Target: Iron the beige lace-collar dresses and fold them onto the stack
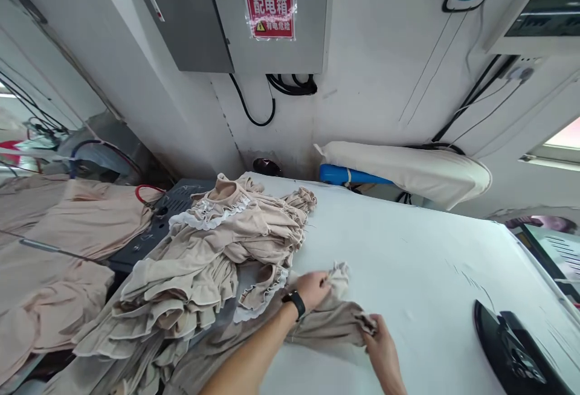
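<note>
A beige garment (328, 321) with a white lace collar lies across the white table, its lower part running toward the front left. My left hand (312, 291), with a black watch at the wrist, is closed on the garment beside a pale ruffled end. Its fingertips are partly hidden. My right hand (383, 350) pinches the gathered cuff at the end of a sleeve, to the right of my left hand. Between both hands the sleeve cloth is spread over the tabletop. Left of them a pile of similar beige garments (254, 217) is heaped, with lace collars and ruffled edges.
A black, pointed, iron-shaped object (516, 346) rests on the white table (408, 262) at the right. A padded ironing arm (408, 168) extends along the wall. Folded peach cloth (77, 220) lies far left. A grey electrical box (281, 44) hangs above.
</note>
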A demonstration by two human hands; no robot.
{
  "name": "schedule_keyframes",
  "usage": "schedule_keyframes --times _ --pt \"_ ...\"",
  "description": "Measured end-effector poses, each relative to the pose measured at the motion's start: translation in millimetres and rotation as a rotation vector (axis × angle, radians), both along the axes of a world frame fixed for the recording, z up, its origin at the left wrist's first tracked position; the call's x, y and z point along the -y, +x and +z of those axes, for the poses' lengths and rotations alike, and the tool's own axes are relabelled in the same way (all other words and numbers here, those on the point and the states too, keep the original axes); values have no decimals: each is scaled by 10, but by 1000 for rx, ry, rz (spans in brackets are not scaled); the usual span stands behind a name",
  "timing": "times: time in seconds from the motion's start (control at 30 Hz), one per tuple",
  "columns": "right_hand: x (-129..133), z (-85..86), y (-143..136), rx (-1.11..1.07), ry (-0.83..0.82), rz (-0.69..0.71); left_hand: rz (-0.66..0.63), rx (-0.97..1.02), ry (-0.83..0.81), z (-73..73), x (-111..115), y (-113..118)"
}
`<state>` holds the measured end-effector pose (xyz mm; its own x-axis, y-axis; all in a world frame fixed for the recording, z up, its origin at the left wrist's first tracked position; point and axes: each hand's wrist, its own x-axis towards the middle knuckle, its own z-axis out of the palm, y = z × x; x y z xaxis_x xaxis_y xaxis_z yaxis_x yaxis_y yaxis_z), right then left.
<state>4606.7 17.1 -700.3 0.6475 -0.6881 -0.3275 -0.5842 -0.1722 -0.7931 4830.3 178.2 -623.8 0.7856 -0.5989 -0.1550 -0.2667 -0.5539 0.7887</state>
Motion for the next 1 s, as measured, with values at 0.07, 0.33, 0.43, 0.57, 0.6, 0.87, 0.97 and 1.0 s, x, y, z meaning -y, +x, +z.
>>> schedule_keyframes --times 0.07,0.33,0.43,0.57,0.6,0.87,0.97,1.0 --pt "331 118 51 140 16 -16 54 51 -81 199 -63 230" --pt "1925 380 -285 124 -113 47 349 40 -521 1090 -288 468" --pt "2156 176 -705 110 -129 56 218 17 -564 1025 144 -149" --pt "2180 -118 -1314 -61 -461 -89 -362 94 -345 483 837 -1020" --pt "2134 -147 -1407 -106 -564 -173 -448 121 -273 330 966 -1113" --pt "1545 -54 -954 189 -699 242 -448 274 181 -79 1325 -8" --pt "1503 -167 -883 118 -745 329 -451 270 445 -119 1126 312" --pt "1506 -200 -898 110 -750 321 -432 258 492 -141 1017 359"
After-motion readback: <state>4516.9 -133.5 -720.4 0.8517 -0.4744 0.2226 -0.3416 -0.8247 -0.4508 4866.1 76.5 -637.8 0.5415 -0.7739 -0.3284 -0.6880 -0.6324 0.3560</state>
